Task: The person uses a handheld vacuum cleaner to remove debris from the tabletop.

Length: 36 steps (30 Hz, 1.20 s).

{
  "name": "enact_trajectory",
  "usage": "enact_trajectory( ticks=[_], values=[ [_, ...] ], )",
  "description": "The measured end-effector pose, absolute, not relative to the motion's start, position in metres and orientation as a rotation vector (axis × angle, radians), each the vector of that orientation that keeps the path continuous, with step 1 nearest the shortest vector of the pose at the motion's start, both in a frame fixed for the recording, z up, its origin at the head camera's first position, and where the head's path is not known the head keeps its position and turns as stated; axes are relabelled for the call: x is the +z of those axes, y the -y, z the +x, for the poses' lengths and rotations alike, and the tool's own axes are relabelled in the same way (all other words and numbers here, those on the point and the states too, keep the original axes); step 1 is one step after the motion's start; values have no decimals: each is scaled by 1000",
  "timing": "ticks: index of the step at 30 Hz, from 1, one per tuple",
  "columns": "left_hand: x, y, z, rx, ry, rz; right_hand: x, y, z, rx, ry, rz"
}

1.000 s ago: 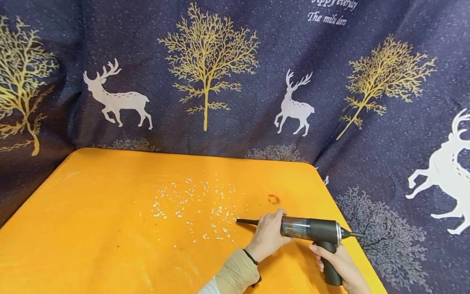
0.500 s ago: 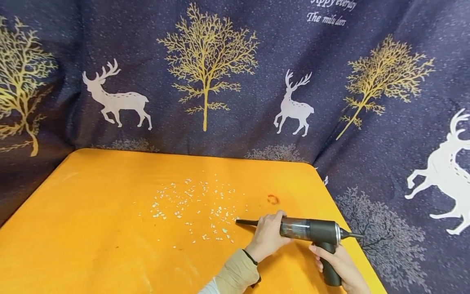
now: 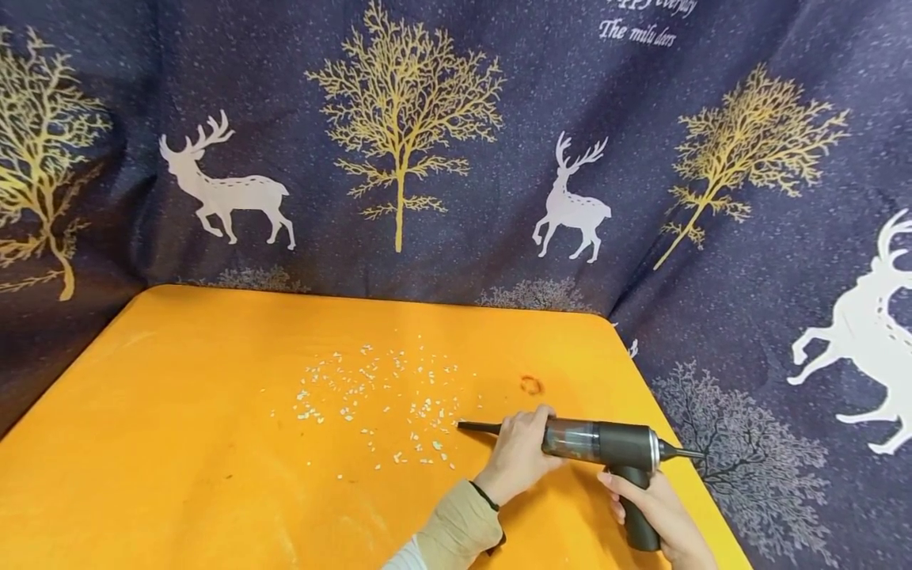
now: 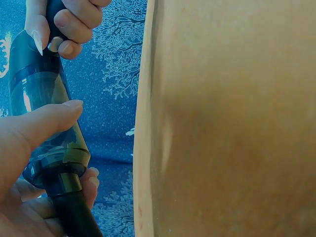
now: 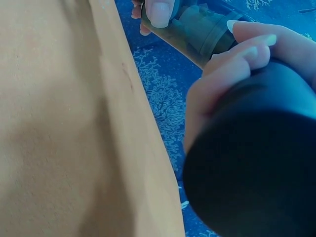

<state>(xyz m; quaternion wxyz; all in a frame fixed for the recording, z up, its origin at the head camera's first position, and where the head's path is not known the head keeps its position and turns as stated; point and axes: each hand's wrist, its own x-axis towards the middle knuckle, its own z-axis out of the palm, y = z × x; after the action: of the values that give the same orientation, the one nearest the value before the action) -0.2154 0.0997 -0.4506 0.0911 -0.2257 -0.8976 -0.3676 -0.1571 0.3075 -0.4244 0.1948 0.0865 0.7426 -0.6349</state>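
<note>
A black handheld vacuum cleaner (image 3: 623,445) with a clear dust chamber lies level over the right side of the orange table (image 3: 178,443). My left hand (image 3: 520,455) grips its front end, thumb along the clear chamber (image 4: 42,94) in the left wrist view. Wrapped round the pistol handle is my right hand (image 3: 659,511); in the right wrist view its fingers (image 5: 222,81) curl about the handle, whose round black base fills the lower right. The narrow nozzle (image 3: 479,427) points left, its tip right at the edge of scattered white paper scraps (image 3: 427,408).
More scraps (image 3: 309,408) spread leftward across the table's middle. A reddish ring mark (image 3: 530,385) shows behind the nozzle. Dark blue cloth (image 3: 463,261) printed with deer and trees hangs behind and to the right, close along the table edge.
</note>
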Motion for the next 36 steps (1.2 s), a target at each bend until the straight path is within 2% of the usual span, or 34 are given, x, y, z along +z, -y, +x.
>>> enact_trajectory(
  ticks=[13, 36],
  values=[
    [-456, -104, -213, -1017, 2654, -699, -424, -306, -153, -1720, -2181, 350],
    [-444, -95, -208, -842, 2760, -638, -419, -300, -159, -1692, -2132, 251]
  ],
)
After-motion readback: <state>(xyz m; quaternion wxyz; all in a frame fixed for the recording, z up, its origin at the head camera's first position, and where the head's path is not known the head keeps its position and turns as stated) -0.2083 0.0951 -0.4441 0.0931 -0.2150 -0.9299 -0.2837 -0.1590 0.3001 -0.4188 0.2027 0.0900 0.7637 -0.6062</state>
